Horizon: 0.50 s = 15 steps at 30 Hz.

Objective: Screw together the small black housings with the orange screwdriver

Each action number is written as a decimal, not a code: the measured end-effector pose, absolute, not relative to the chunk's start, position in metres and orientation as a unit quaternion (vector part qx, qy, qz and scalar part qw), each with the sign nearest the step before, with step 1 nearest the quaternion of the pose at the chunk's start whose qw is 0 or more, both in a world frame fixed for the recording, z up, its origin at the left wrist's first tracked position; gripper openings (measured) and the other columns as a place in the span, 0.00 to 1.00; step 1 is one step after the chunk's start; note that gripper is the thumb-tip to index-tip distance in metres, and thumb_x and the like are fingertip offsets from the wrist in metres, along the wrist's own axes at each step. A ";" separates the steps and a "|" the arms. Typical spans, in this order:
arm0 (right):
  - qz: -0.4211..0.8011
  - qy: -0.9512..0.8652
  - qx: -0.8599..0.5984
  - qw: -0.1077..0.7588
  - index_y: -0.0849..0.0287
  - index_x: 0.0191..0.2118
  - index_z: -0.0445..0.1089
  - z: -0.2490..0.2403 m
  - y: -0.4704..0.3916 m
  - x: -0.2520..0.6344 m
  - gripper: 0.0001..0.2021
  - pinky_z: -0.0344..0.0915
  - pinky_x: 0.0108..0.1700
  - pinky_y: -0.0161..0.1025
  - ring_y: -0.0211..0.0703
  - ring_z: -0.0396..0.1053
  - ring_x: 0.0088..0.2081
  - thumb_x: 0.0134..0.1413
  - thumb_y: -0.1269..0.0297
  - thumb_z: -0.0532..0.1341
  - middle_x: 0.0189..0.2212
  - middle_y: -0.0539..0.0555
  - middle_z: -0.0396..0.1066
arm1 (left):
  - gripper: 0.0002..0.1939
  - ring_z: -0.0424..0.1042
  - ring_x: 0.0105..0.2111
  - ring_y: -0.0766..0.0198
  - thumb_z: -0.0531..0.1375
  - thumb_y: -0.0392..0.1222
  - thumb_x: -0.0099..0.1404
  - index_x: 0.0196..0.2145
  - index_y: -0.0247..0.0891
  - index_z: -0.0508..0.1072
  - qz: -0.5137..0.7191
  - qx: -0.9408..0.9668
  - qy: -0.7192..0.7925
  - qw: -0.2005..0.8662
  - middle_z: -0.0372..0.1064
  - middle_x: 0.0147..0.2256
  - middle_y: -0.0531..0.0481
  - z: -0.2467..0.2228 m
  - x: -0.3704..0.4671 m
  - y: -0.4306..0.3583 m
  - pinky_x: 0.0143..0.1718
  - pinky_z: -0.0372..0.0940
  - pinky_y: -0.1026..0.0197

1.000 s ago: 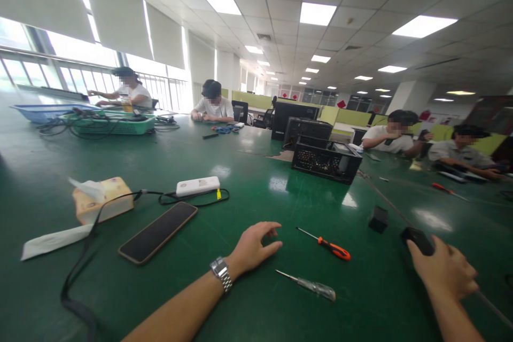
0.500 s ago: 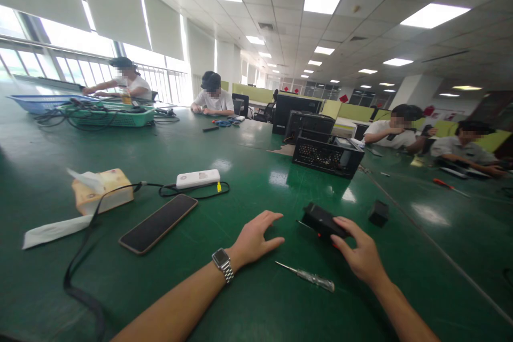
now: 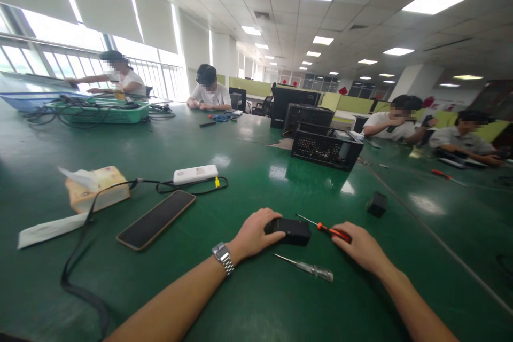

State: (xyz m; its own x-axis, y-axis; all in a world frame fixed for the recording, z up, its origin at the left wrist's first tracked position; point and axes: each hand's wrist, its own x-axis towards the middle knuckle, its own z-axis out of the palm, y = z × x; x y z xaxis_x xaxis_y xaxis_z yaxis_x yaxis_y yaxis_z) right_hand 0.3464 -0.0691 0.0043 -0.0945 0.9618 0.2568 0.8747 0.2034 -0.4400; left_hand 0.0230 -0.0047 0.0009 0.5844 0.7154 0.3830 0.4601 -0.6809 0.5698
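Note:
My left hand (image 3: 253, 233), with a metal-band watch at its wrist, is closed round the left end of a small black rectangular box (image 3: 295, 231) on the green table. My right hand (image 3: 364, 247) grips the orange-and-black handle of a screwdriver (image 3: 325, 229), whose thin shaft points up and left past the box. In front of the box lies a second screwdriver (image 3: 315, 270) with a clear handle. A smaller black block (image 3: 377, 204) rests beyond my right hand.
To the left are a phone (image 3: 157, 220), a white power-bank-like device (image 3: 195, 174) with a black cable, and a tissue pack (image 3: 98, 190). Black computer cases (image 3: 326, 147) stand ahead. A green basket (image 3: 105, 112) of cables sits far left. Several other people sit round the table.
The black box has passed from my right hand to my left and moved leftward. My right hand has taken hold of the orange-and-black screwdriver, which was mostly hidden behind the box.

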 end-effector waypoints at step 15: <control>0.146 -0.641 -0.550 0.515 0.60 0.36 0.74 0.021 -0.084 0.319 0.14 0.61 0.25 0.34 0.36 0.61 0.20 0.59 0.56 0.56 0.18 0.46 0.62 | 0.20 0.70 0.41 0.58 0.66 0.40 0.56 0.47 0.41 0.72 0.406 0.835 0.308 0.209 0.69 0.43 0.47 0.005 0.015 -0.003 0.45 0.68 0.57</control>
